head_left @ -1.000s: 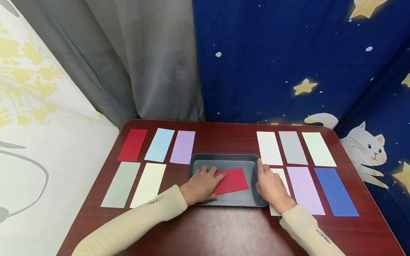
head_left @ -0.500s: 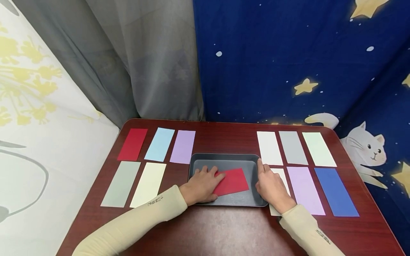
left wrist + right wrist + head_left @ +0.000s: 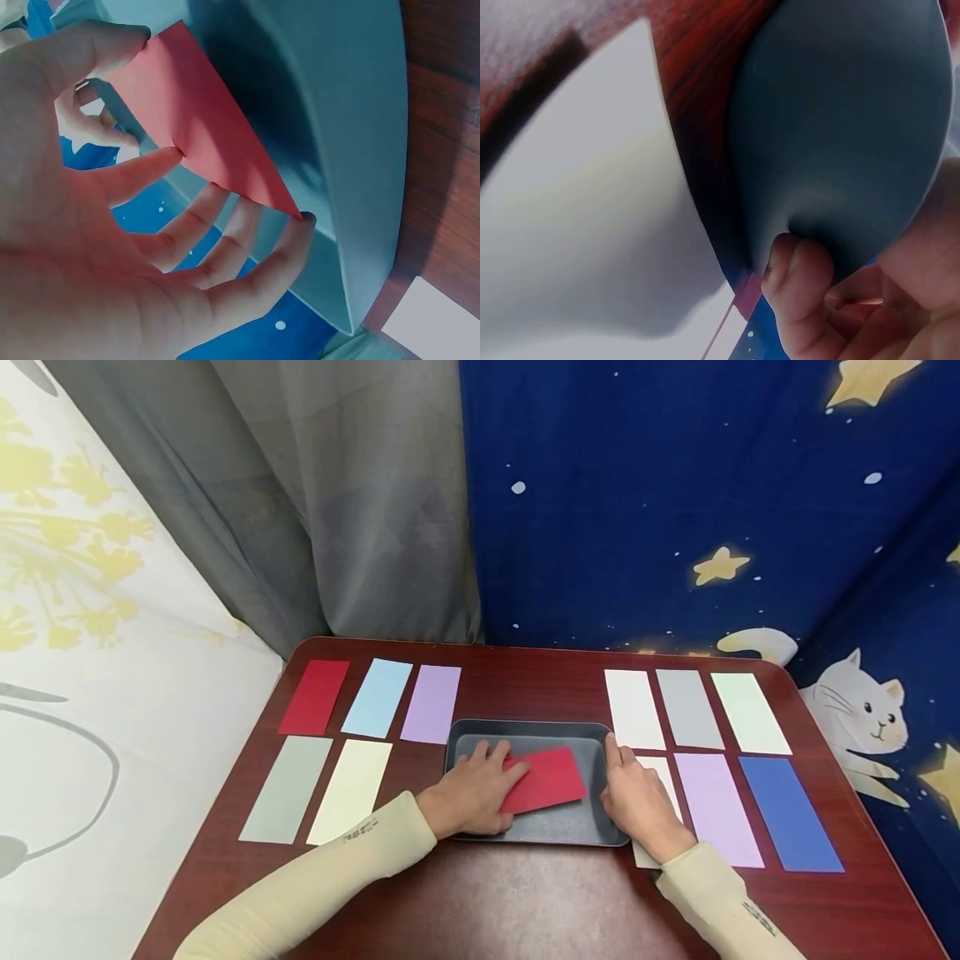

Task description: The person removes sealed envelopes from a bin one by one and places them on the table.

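Note:
A dark grey rectangular tray (image 3: 540, 731) sits at the middle of the table. My left hand (image 3: 474, 789) reaches over its left side and holds a red paper card (image 3: 551, 781) by its edges. The left wrist view shows the thumb on one side of the card (image 3: 191, 112) and the fingertips along the opposite edge. A dark shadow falls on the tray floor beneath it. My right hand (image 3: 641, 797) grips the tray's right wall near the far corner; fingers curl against the outer wall in the right wrist view.
Left of the tray lie several coloured cards, among them a red card (image 3: 313, 697) and a cream card (image 3: 351, 789). More cards lie at the right, including a blue card (image 3: 791, 814); an off-white card (image 3: 662, 777) is partly covered by my right hand. Curtains (image 3: 382, 510) hang behind the table.
The red card's far and right edges have risen slightly within the tray, and its shadow shows more. The left hand has shifted a little; the right hand keeps its grip on the tray.

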